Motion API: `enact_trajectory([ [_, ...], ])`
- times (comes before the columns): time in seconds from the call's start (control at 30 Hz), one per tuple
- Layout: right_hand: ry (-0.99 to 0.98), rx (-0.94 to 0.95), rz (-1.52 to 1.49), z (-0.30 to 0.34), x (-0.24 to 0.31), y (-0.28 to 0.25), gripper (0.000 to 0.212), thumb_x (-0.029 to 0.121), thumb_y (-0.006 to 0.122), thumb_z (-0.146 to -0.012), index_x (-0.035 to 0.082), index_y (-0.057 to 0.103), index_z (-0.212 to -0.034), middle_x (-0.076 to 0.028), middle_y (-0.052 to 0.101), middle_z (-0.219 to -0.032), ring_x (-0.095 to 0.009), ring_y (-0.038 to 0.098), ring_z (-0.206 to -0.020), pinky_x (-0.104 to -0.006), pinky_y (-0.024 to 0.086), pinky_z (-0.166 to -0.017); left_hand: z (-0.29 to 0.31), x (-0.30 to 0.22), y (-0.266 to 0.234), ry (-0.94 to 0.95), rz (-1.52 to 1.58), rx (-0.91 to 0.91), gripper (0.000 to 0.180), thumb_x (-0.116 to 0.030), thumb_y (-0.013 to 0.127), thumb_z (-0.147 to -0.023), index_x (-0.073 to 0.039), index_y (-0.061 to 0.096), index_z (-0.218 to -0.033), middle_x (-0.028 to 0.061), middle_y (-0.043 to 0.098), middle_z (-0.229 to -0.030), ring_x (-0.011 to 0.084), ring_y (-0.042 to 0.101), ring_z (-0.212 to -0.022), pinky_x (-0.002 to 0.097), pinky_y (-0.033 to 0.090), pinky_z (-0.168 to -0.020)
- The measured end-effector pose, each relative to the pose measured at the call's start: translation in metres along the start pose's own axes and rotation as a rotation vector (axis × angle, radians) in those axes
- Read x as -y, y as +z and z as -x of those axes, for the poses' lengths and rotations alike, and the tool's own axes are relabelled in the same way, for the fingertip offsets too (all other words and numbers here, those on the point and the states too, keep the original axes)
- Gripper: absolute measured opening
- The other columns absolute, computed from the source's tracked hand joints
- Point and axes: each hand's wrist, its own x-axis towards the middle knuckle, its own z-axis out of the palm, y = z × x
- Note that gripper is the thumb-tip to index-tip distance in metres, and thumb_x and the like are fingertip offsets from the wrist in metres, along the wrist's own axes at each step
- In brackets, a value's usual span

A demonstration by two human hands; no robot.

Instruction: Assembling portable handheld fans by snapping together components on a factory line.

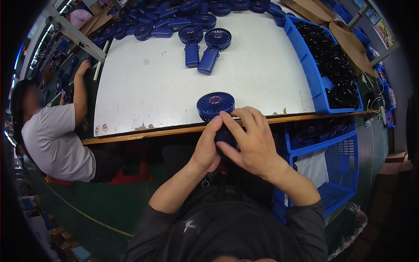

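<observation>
At the near edge of the white tabletop [148,83], the left hand [206,147] is gripping a navy handheld fan [215,106], while the right hand [253,142] is arching over, fingers bent and parted.

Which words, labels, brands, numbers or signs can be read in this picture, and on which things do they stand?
None can be read.
Dark shirt: a white print on the chest, no readable letters.
White table: two small reddish marks at its near left corner, too small to read.
Wall poster, upper right: too small and blurred.
Nearest navy fan: orange ring at its centre, no readable text.
</observation>
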Motion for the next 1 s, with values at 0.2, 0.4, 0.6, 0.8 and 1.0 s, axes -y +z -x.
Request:
enact_trajectory([
  [0.2,0.388,-0.235,-0.695,0.057,-0.012,0.029,0.057,0.012,0.074,-0.081,-0.001,0.05,-0.131,-0.016,0.06,-0.118,-0.026,0.061,-0.105,-0.0386,0.05,-0.089,-0.015,0.0,0.046,0.764,-1.295,0.26,0.088,-0.036,0.072,-0.087,0.007,0.027,-0.149,0.033,0.03,-0.152,0.0434,0.031,-0.143,0.0455,0.027,-0.117],
  [0.4,1.001,-0.748,-0.561,0.225,-0.092,0.018,0.042,0.007,0.063,-0.084,-0.002,0.055,-0.124,-0.006,0.059,-0.1,-0.017,0.056,-0.091,-0.0302,0.046,-0.089,-0.156,-0.108,-0.02,0.89,-1.619,-0.271,0.078,-0.042,0.068,-0.089,0.012,0.041,-0.138,0.0302,0.053,-0.133,0.0458,0.046,-0.128,0.0479,0.039,-0.108],
  [0.6,1.618,-0.221,0.202,0.467,-0.185,0.055,0.039,0.017,0.072,-0.079,-0.008,0.06,-0.106,-0.023,0.066,-0.095,-0.036,0.066,-0.091,-0.0419,0.05,-0.084,-0.211,-0.143,-0.072,0.382,-1.914,-0.612,0.087,-0.041,0.07,-0.085,0.014,0.033,-0.14,0.0327,0.062,-0.117,0.0439,0.058,-0.115,0.0475,0.048,-0.098],
  [0.8,1.635,-0.036,0.05,0.491,-0.194,0.065,0.035,0.019,0.071,-0.083,-0.007,0.064,-0.106,-0.019,0.068,-0.088,-0.03,0.069,-0.083,-0.0378,0.053,-0.078,-0.194,-0.166,-0.08,0.587,-1.817,-0.365,0.069,-0.014,0.076,-0.071,0.009,0.047,-0.129,0.0311,0.061,-0.119,0.042,0.061,-0.112,0.0414,0.05,-0.097],
  [1.0,0.943,-0.4,-0.752,0.194,-0.065,0.027,0.041,0.017,0.064,-0.097,0.0,0.053,-0.133,-0.015,0.064,-0.12,-0.019,0.064,-0.103,-0.032,0.051,-0.093,-0.077,-0.037,-0.031,0.369,-0.452,-0.096,0.059,-0.015,0.082,-0.076,0.0,0.05,-0.124,0.0084,0.062,-0.109,0.0159,0.062,-0.093,0.0316,0.053,-0.085],
])
